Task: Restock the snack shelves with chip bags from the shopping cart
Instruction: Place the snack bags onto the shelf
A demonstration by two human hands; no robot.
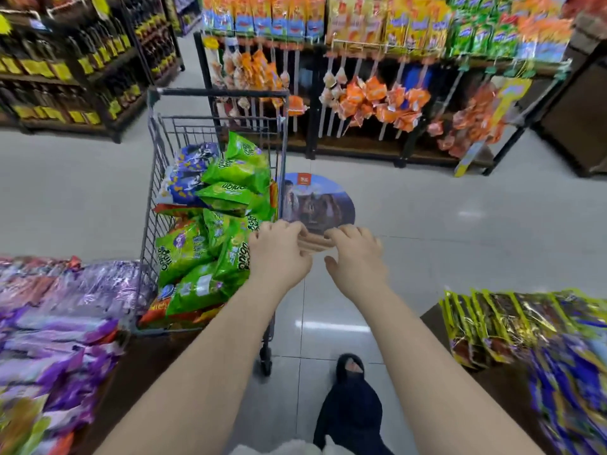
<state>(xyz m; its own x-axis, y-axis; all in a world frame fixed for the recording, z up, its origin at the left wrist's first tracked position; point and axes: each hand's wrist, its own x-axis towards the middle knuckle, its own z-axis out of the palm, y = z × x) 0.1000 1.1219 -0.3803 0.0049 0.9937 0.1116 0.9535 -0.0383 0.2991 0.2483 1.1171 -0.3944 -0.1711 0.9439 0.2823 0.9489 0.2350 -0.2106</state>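
Site: shop aisle, shopping cart parked left of centre on the tiled floor, snack shelves ahead across the aisle.
Stock: green chip bags heaped high in the cart, blue bags on the far left of the heap, orange ones at the bottom. None out yet.
Left grip: at the cart's near right corner, fingers curled. Blur hides whether it has hold of the rim, a bag or nothing; cannot tell.
Right grip: just beside the left one, over bare floor and outside the cart, fingers loosely bent. Pale streaks lie between the two; cannot tell if anything is held.
Step, my reading: start of a pick from the cart.
Method: take a top green bag first. Hold it by the sealed edge or flat between both palms; these are air-filled and crush easily. Lift straight up clear of the wire side.
Risk: the heap is loose, so tugging a low bag could spill the ones above it.
Flanks: purple packs left, yellow-edged packs right.
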